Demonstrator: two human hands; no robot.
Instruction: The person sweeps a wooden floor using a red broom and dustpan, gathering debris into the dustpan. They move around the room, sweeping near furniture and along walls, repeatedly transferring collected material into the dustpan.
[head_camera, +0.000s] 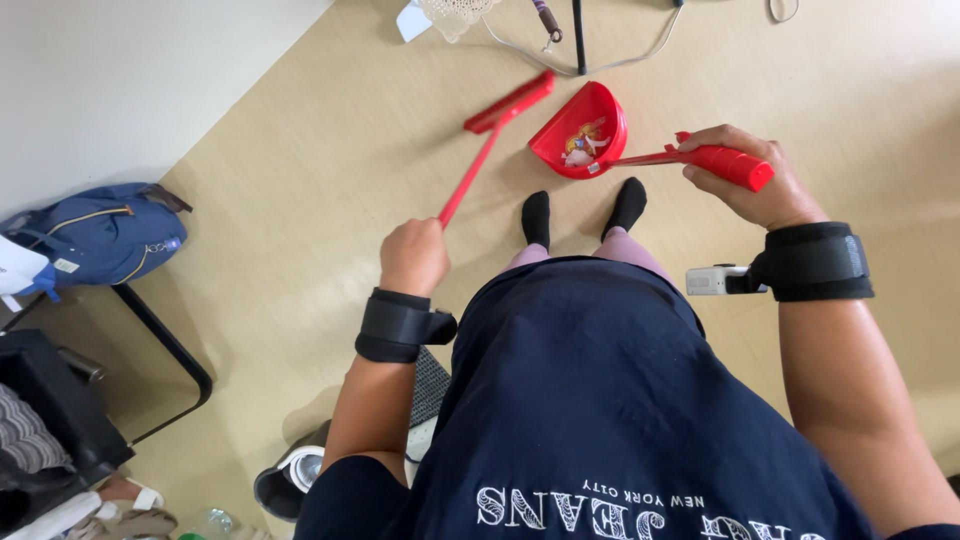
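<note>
My left hand (413, 256) grips the top of a red broom's long handle; the red broom (497, 115) slants down to the tan floor, its head resting just left of a red dustpan (580, 130). My right hand (745, 175) holds the thick red grip of the dustpan's long handle. The dustpan sits on the floor in front of my feet in black socks (582, 212) and holds a few small bits of litter, pink and yellow. Both wrists wear black straps, and a small white device hangs from the right one.
A blue backpack (98, 235) lies at the left by the white wall. A black metal frame (165, 350) and dark furniture stand at the lower left. Cables and a lacy white object (455, 15) lie at the top. A dark cup (285, 485) stands near my left side.
</note>
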